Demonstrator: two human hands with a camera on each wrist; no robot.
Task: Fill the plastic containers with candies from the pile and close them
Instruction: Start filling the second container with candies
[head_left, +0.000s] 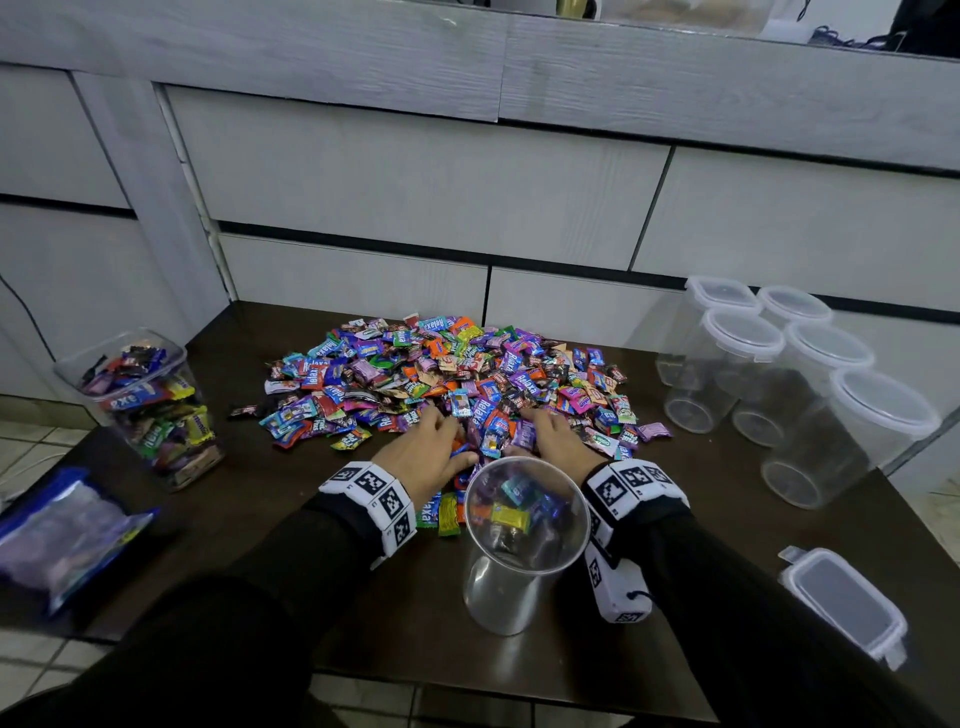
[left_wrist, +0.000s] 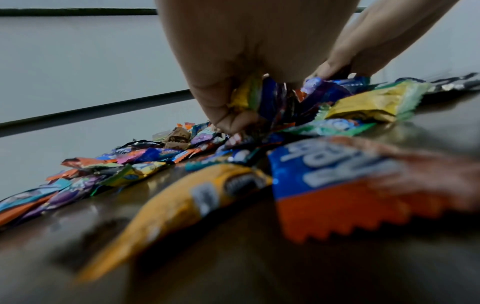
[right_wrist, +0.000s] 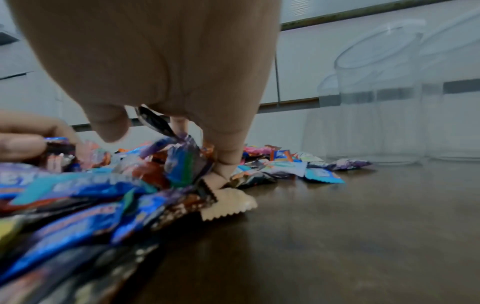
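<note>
A wide pile of wrapped candies (head_left: 452, 374) lies in the middle of the dark table (head_left: 280, 525). Right in front of it stands an open round clear container (head_left: 524, 525), partly filled with candies. Both hands dig into the pile's near edge just beyond the container's rim. My left hand (head_left: 449, 441) has its fingers curled round a clump of candies (left_wrist: 262, 102). My right hand (head_left: 532, 431), a little to the right, gathers candies (right_wrist: 179, 160) under its curled fingers and thumb. In the left wrist view the right hand (left_wrist: 363, 53) touches the same heap.
A lidless square container (head_left: 145, 410) packed with candies stands at the left, with a plastic bag (head_left: 67, 530) in front of it. Several empty lidded clear containers (head_left: 779, 374) crowd the right side. A loose lid (head_left: 847, 603) lies near the right front edge. Cabinet fronts (head_left: 415, 197) rise behind the table.
</note>
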